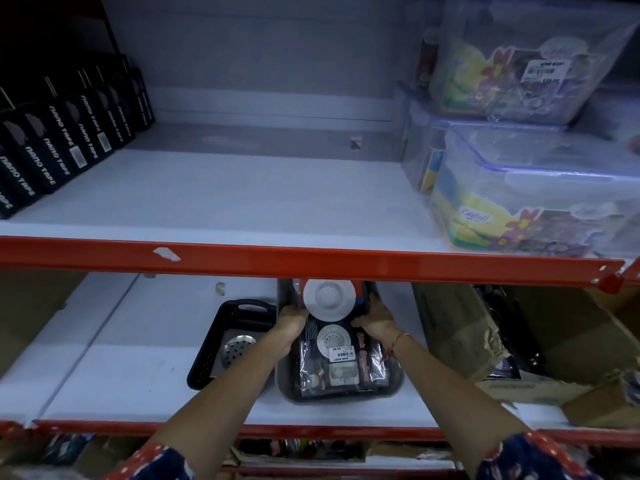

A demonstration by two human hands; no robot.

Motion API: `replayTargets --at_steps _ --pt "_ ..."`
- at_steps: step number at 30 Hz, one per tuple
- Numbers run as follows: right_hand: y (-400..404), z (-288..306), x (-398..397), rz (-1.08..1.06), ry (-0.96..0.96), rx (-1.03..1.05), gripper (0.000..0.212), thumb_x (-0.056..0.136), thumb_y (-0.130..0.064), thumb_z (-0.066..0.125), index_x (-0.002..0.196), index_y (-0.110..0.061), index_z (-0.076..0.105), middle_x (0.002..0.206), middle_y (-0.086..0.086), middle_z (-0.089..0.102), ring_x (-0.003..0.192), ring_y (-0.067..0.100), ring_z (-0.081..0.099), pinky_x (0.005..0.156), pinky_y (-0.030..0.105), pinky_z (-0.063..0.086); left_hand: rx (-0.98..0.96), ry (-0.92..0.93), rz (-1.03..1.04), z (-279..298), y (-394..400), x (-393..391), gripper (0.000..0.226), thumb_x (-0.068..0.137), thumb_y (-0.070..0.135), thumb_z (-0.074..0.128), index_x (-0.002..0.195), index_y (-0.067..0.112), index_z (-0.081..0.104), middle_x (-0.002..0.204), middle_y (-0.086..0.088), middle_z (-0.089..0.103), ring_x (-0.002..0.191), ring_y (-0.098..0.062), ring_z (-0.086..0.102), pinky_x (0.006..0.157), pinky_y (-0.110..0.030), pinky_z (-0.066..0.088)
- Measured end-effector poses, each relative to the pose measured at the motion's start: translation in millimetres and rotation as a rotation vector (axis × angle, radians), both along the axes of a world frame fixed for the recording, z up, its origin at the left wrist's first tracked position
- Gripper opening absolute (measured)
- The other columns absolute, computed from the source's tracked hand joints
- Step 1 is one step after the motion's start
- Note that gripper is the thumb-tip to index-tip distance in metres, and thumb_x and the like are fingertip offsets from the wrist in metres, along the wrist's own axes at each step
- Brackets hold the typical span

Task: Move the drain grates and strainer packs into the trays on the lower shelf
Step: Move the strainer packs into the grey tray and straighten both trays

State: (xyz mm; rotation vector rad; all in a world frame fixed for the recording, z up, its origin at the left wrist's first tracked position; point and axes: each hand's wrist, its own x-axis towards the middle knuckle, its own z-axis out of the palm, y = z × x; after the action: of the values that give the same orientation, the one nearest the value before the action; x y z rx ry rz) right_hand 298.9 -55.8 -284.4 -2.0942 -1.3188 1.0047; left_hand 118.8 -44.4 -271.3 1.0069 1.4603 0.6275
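Note:
On the lower shelf a dark grey tray holds several black strainer packs with white round strainers showing. My left hand grips the packs' left side and my right hand grips their right side, both near the tray's far end. A white strainer on the rearmost pack sits between my hands. To the left stands a black perforated tray with a metal drain grate lying in it.
The red shelf beam crosses just above my hands. Torn cardboard boxes stand right of the grey tray. On the upper shelf are black nano tape boxes at left and clear plastic containers at right.

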Motion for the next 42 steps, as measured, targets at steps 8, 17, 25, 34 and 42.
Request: replayTargets --at_steps 8,17,25,34,42 --pt "-57 17 -29 0.210 -0.148 0.348 0.028 0.091 -0.021 0.060 0.117 -0.014 0.066 0.112 0.002 0.068 0.095 0.016 0.066 0.090 0.025 0.052 0.601 0.588 -0.256 3 -44 -76 0.030 0.096 0.012 0.045 0.120 0.011 0.062 0.110 -0.008 0.071 0.096 -0.025 0.067 0.083 -0.033 0.051" --pt "-125 3 -64 0.698 -0.308 0.020 0.043 0.090 -0.054 0.048 0.117 -0.026 0.066 0.109 0.004 0.072 0.095 0.017 0.064 0.090 0.031 0.050 0.370 0.855 -0.775 -27 -93 -148 0.038 0.098 0.037 0.039 0.126 0.017 0.056 0.124 -0.007 0.063 0.111 -0.021 0.058 0.092 -0.029 0.044" --pt "-152 -4 -80 0.686 -0.472 0.074 0.038 0.097 -0.039 0.043 0.128 -0.024 0.060 0.117 0.012 0.069 0.105 0.025 0.064 0.093 0.028 0.046 0.486 1.035 -0.789 -34 -127 -132 0.064 0.086 -0.012 0.039 0.141 0.020 0.042 0.128 -0.014 0.058 0.119 -0.024 0.055 0.098 -0.029 0.046" --pt "-185 -6 -94 0.656 -0.579 0.120 0.038 0.101 -0.034 0.036 0.134 -0.025 0.052 0.114 0.011 0.069 0.105 0.025 0.064 0.099 0.037 0.048 0.501 0.948 -0.742 -25 -160 -131 0.076 0.082 -0.021 0.037 0.147 0.020 0.032 0.145 -0.014 0.044 0.133 -0.025 0.043 0.111 -0.029 0.036" --pt "-196 27 -103 0.617 -0.603 0.190 0.037 0.096 -0.028 0.043 0.129 -0.014 0.053 0.130 0.010 0.056 0.123 0.024 0.049 0.107 0.036 0.040 0.623 0.891 -0.737 14 -185 -129 0.042 0.102 0.021 0.028 0.142 0.014 0.038 0.147 -0.011 0.041 0.134 -0.025 0.039 0.112 -0.033 0.032"
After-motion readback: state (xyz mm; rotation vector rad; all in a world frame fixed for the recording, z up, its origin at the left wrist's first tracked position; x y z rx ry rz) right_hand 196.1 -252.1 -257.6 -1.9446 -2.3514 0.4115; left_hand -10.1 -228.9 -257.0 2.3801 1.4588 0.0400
